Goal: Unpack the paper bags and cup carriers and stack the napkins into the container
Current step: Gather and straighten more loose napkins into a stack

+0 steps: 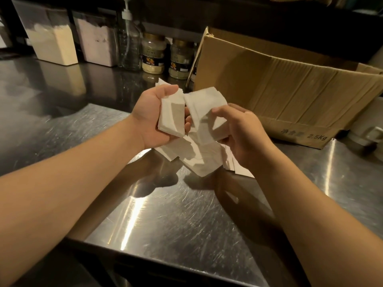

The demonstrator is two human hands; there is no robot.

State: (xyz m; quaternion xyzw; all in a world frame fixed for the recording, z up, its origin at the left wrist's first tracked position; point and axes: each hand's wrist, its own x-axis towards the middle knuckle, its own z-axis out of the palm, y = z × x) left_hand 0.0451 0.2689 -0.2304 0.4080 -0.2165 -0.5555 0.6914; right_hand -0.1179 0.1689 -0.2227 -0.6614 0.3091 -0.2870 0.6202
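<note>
My left hand grips a small stack of white napkins, thumb on top and fingers underneath. My right hand holds a second bunch of white napkins just to the right of the first, the two stacks almost touching. Both hands are raised above the steel counter. Beneath them lies a loose pile of napkins spread on the counter. A large open cardboard box stands behind and to the right of my hands.
The steel counter stretches toward me. At the back stand two tubs of powder, a pump bottle and two labelled jars. A white object sits at the far right beside the box.
</note>
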